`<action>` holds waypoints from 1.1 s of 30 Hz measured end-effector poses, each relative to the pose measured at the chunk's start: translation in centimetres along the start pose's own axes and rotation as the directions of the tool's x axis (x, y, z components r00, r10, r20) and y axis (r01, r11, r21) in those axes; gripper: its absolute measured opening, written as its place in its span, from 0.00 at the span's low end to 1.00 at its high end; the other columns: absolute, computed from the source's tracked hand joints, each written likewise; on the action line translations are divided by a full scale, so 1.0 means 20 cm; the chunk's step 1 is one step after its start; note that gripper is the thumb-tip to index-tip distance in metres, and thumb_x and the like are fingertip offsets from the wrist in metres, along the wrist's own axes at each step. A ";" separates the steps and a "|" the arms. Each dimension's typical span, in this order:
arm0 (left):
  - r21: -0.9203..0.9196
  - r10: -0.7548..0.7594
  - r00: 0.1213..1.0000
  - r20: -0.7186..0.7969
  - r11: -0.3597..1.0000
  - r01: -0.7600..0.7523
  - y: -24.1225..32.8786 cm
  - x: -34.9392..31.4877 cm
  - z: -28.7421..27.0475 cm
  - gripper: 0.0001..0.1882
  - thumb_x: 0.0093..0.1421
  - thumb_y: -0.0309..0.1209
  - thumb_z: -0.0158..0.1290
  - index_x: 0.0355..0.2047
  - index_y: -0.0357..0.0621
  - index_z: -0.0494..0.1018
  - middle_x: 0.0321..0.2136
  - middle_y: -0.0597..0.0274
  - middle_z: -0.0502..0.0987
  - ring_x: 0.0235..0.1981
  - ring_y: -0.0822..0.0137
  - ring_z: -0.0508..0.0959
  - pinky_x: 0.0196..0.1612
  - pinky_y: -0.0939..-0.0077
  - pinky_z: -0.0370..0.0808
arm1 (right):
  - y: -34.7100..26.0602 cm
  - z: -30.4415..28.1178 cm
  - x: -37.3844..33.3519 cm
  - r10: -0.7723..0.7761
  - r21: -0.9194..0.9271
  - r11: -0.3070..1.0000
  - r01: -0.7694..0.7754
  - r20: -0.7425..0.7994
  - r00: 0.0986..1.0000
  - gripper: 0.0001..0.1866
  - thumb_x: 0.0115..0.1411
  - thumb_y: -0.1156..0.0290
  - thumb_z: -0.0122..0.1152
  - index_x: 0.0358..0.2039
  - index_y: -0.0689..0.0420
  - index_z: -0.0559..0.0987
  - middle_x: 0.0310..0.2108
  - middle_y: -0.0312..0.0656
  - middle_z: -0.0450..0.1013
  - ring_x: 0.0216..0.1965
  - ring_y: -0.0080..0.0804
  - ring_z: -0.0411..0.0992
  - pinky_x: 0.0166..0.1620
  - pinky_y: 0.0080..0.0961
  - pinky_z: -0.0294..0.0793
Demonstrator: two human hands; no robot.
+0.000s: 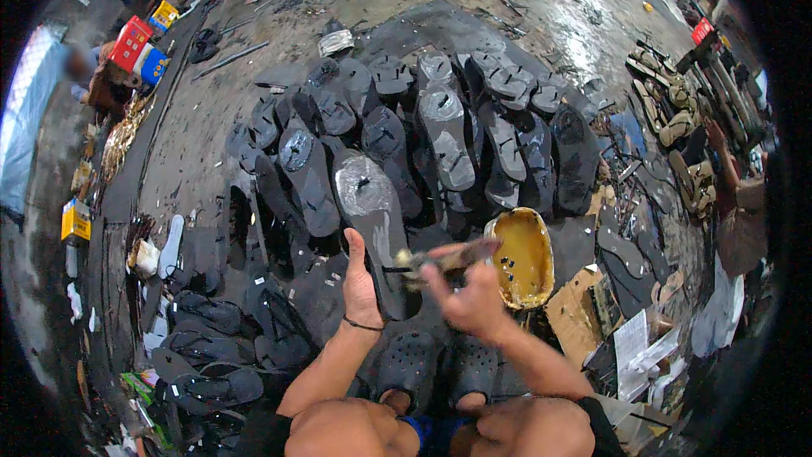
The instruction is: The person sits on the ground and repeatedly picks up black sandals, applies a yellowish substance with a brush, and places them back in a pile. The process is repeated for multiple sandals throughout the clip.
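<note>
My left hand (364,283) grips a dark sandal (372,211) by its edge, thumb pointing up and the other fingers hidden behind it. Its sole faces me, with a shiny wet smear around a strap plug at the far end. In my right hand (474,300) is a blurred, stained hand tool (436,261), its pale yellowish tip against the near part of the sole. A short black strip shows beside that tip; whether the tool holds it I cannot tell. Just right of the tool stands a tub of yellow-brown glue (533,258) with a crusted rim.
Several dark sandals (444,135) lie sole up beyond my hands, some smeared shiny. More flip-flops (211,347) are piled at left. Torn cardboard (575,309), papers (639,355) and sole scraps litter the right. My clogs (406,368) are below. Other people sit at the far left and right.
</note>
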State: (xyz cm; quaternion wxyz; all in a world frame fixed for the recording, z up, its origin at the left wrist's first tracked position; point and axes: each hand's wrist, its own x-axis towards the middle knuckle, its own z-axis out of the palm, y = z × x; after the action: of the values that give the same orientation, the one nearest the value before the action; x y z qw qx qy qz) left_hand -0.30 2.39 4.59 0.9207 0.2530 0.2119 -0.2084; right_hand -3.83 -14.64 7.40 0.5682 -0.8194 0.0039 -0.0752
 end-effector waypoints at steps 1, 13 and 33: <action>0.050 -0.007 0.996 0.093 0.999 0.003 0.03 -0.03 0.07 0.36 0.63 0.64 0.48 0.50 0.42 0.73 0.39 0.61 0.80 0.38 0.62 0.81 0.41 0.66 0.80 | 0.07 -0.06 0.06 0.034 -0.194 0.980 -0.036 -0.012 0.999 0.09 0.58 0.68 0.68 0.36 0.58 0.82 0.33 0.44 0.80 0.38 0.38 0.79 0.42 0.30 0.77; -0.054 -0.043 0.998 -0.040 0.998 0.041 0.00 0.04 0.07 0.37 0.59 0.69 0.47 0.42 0.44 0.76 0.34 0.57 0.82 0.31 0.60 0.83 0.36 0.65 0.82 | -0.05 -0.01 -0.07 -0.234 0.089 0.970 0.225 0.112 0.966 0.11 0.57 0.65 0.69 0.36 0.57 0.83 0.35 0.47 0.81 0.38 0.40 0.80 0.47 0.34 0.76; 0.889 0.736 0.622 0.268 -0.438 0.136 0.18 -0.38 -0.63 0.44 0.51 0.40 0.68 0.63 0.35 0.61 0.60 0.44 0.67 0.64 0.45 0.62 0.66 0.51 0.59 | 0.44 -0.48 -0.15 -0.015 -0.456 0.887 -0.078 -0.196 0.981 0.11 0.61 0.69 0.66 0.42 0.59 0.81 0.35 0.43 0.79 0.37 0.36 0.77 0.43 0.30 0.75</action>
State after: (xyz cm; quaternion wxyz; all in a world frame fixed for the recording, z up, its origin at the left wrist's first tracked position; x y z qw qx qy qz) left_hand -8.37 14.41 -0.14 0.2276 0.9607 0.1059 0.1182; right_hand -7.36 -26.50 2.07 0.3553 -0.9195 0.0902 -0.1422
